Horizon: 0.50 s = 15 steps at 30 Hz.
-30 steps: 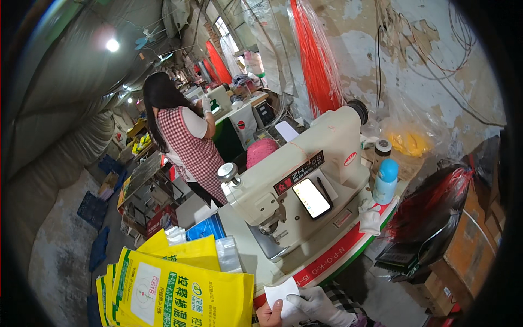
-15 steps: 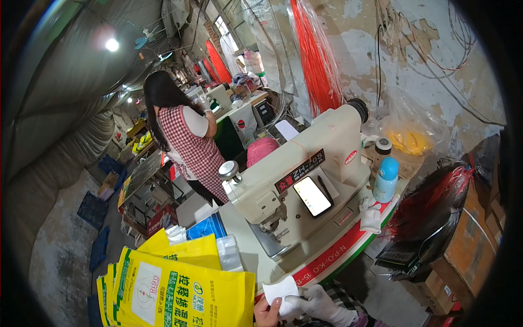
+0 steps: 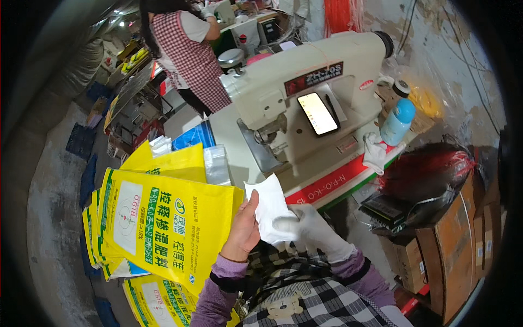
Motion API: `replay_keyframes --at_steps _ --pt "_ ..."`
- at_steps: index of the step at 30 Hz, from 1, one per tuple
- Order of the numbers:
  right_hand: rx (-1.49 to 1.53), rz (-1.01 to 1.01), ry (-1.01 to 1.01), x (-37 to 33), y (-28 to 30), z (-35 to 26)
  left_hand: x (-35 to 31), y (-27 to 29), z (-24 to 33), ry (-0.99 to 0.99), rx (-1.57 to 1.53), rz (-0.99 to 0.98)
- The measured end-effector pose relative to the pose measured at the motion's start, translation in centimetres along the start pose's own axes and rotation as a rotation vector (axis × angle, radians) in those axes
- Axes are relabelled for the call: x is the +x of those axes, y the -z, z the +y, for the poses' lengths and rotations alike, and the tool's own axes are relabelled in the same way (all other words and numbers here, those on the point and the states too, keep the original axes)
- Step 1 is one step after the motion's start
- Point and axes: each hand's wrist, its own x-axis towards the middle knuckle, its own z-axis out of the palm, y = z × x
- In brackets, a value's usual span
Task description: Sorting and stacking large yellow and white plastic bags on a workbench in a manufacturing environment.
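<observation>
A flat, soft piece of white cloth [image 3: 267, 204] is between my hands, low in front of my body; whether it is a glove I cannot tell. My left hand [image 3: 243, 231], bare, pinches its left edge with the thumb on top. My right hand [image 3: 310, 229] wears a white knit glove and grips the cloth's lower right part with curled fingers. Beside my left hand lies a stack of yellow printed bags [image 3: 163, 218]. Just beyond the cloth stands a cream sewing machine [image 3: 310, 71] on its table.
A lit phone [image 3: 318, 114] rests against the machine's bed. To its right are a blue bottle [image 3: 397, 122] and a white glove [image 3: 375, 152] at the table edge. Cardboard boxes [image 3: 444, 245] stand at right. Another person in a checked apron [image 3: 185, 54] works farther back.
My view has tilted down, so more of my arms and apron shows. Both hands now appear higher in the picture, still on the white cloth.
</observation>
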Motion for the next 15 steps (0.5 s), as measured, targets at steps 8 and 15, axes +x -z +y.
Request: replay_keyframes --at_steps 8,15 --pt "-0.167 -0.005 -0.023 -1.7 2.5 2.7 0.0 1.3 2.4 -0.049 -0.280 -0.210" --pt "-0.096 -0.022 0.088 -1.0 1.6 2.3 -0.7 3.4 4.0 -0.150 -0.368 -0.207"
